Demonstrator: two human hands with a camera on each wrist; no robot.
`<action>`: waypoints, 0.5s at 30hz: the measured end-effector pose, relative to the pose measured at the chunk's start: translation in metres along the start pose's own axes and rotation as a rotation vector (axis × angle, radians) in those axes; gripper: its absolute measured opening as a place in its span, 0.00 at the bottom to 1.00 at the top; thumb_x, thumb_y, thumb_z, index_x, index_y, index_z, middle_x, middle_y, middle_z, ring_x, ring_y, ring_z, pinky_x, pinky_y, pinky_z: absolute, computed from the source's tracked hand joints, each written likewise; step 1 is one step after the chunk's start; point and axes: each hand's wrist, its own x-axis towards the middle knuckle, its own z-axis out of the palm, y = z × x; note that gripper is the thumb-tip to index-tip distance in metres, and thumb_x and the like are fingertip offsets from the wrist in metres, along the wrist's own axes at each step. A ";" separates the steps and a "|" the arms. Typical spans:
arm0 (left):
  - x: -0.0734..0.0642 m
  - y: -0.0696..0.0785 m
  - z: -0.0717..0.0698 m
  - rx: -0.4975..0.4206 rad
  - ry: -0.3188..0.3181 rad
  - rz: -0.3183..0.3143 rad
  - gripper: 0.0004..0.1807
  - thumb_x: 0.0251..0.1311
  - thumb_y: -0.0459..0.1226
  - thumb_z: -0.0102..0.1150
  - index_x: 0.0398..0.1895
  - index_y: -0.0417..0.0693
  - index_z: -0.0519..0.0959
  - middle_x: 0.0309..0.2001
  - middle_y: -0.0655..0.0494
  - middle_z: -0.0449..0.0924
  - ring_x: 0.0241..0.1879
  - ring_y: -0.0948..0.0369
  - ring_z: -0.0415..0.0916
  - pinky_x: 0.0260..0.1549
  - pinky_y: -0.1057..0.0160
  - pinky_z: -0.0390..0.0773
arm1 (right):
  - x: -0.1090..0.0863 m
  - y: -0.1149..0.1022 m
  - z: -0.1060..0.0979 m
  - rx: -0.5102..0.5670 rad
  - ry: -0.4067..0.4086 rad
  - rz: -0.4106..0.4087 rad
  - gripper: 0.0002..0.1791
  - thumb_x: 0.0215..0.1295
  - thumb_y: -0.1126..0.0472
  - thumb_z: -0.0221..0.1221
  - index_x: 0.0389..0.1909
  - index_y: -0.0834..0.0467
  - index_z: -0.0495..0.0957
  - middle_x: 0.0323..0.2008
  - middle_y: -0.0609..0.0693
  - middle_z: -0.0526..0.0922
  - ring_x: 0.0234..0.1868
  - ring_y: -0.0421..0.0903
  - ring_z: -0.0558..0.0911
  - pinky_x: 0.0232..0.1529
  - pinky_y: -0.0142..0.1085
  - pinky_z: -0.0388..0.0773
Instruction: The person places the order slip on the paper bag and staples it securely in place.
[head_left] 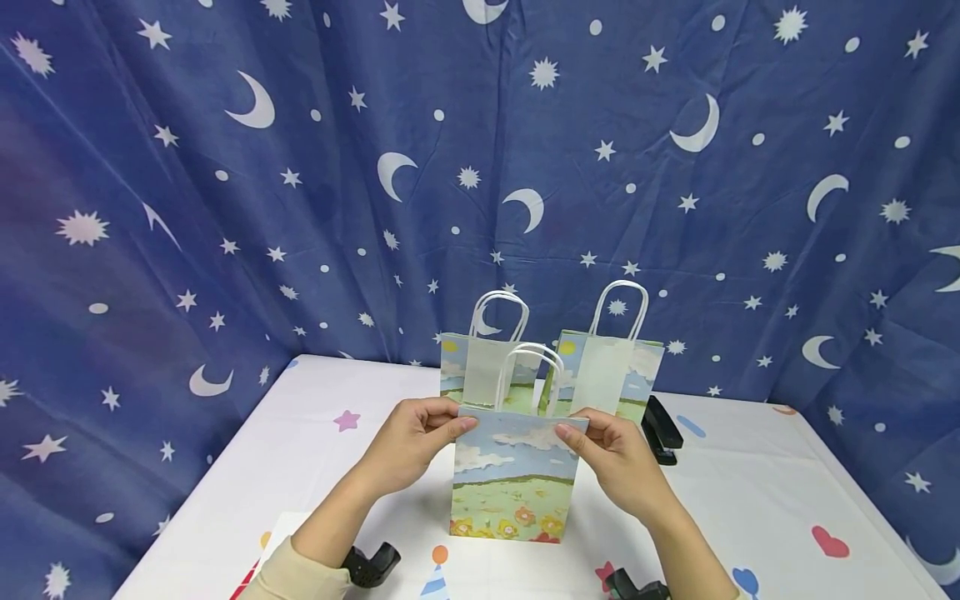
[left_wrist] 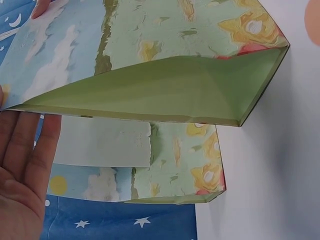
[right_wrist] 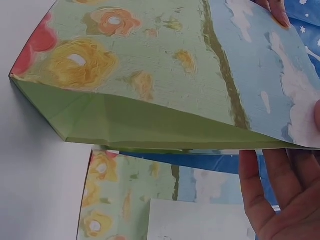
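A paper gift bag [head_left: 513,475] with white twisted handles stands upright on the table, printed with sky, meadow and flowers. My left hand [head_left: 420,442] pinches its upper left corner, thumb on the front face and fingers behind. On the upper right corner my right hand [head_left: 618,454] does the same. The bag's green side fold [left_wrist: 165,92] shows in the left wrist view, pressed flat near the top and wider at the base. Behind stand two similar bags, one at the left [head_left: 453,367] and one at the right [head_left: 641,375], each with a pale blank panel on its face.
A black stapler [head_left: 662,429] lies right of the rear bags. A white sheet with red marks [head_left: 281,533] is partly under my left forearm. The white table [head_left: 352,475] carries printed shapes, and a blue curtain [head_left: 420,208] with moons and stars hangs behind.
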 end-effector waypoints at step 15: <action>-0.001 0.000 -0.003 0.078 -0.023 -0.023 0.11 0.72 0.47 0.62 0.38 0.51 0.86 0.20 0.62 0.73 0.27 0.67 0.64 0.34 0.66 0.69 | 0.001 -0.002 0.003 0.033 0.034 -0.028 0.07 0.74 0.57 0.62 0.41 0.56 0.86 0.29 0.47 0.78 0.30 0.37 0.69 0.33 0.34 0.71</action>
